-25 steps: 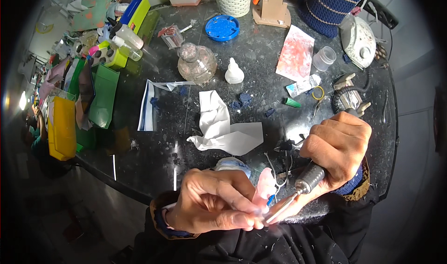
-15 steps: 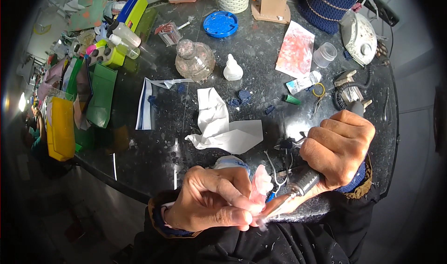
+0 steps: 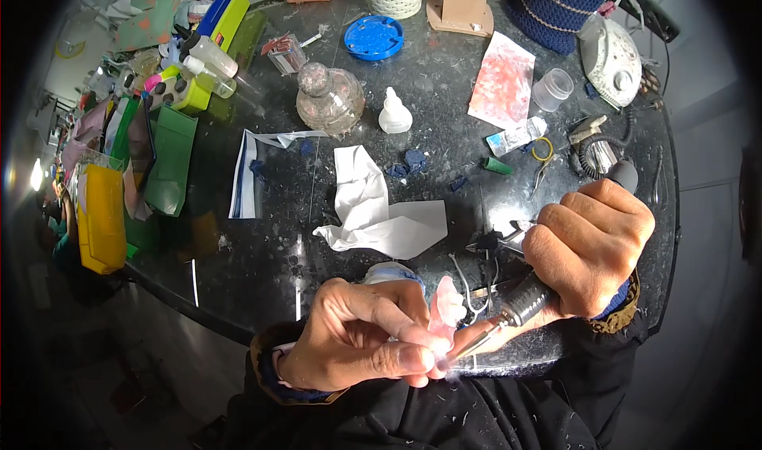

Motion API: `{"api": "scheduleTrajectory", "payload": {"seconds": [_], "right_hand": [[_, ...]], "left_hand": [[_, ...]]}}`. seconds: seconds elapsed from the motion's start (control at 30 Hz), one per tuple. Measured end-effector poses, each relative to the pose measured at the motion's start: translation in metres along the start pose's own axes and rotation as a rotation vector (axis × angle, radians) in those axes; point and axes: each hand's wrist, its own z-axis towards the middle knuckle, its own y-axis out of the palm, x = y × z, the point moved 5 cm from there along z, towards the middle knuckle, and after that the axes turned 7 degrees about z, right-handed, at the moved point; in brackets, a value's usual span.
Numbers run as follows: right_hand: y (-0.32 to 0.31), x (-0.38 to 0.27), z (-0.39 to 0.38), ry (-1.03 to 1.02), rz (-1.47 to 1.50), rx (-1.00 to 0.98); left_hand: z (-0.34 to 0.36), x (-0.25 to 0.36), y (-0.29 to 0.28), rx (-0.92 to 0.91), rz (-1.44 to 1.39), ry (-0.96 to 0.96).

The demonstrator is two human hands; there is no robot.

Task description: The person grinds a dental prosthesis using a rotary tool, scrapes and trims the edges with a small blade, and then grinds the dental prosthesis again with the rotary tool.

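My left hand pinches a small pink, translucent denture-like piece between thumb and fingertips, close to the bench's front edge. Pale lumps resembling teeth show on its upper part. Wrapped in my right fist is a black rotary handpiece, its thin metal shank slanting down to the left. The tip meets the lower end of the pink piece near my left fingertips, though the exact contact is hard to make out. A little pale dust shows there. Extended beneath the tool, part of my right hand reaches toward the left fingertips.
Crumpled white paper lies just beyond my hands, with dark pliers right of it. Farther back stand a glass jar, a white dropper bottle and a blue lid. Green and yellow bins line the left.
My right hand has shifted slightly right, exposing more of the handpiece's metal shank. The pink piece has turned a little, and the dust puff at the tip looks smaller.
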Motion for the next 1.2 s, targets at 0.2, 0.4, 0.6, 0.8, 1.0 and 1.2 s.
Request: {"api": "scheduleTrajectory", "payload": {"seconds": [0.2,0.4,0.6,0.8,1.0,1.2], "right_hand": [[0.001,0.0,-0.004,-0.049,-0.006,-0.021],[0.003,-0.001,-0.005,-0.069,0.005,-0.056],[0.001,0.0,-0.004,-0.041,0.002,-0.016],[-0.001,-0.002,0.0,-0.004,-0.014,-0.039],[0.0,-0.002,-0.002,-0.027,-0.019,0.004],[0.003,-0.002,-0.009,-0.068,-0.052,-0.014]], "left_hand": [[0.001,0.002,0.001,0.032,0.003,0.013],[0.001,-0.001,-0.001,0.012,0.024,0.025],[0.002,0.0,0.001,0.018,-0.057,-0.02],[0.003,-0.003,0.002,-0.004,-0.098,-0.134],[0.002,-0.004,0.001,0.023,-0.098,-0.144],[0.003,-0.007,0.0,0.02,-0.153,-0.153]]}}
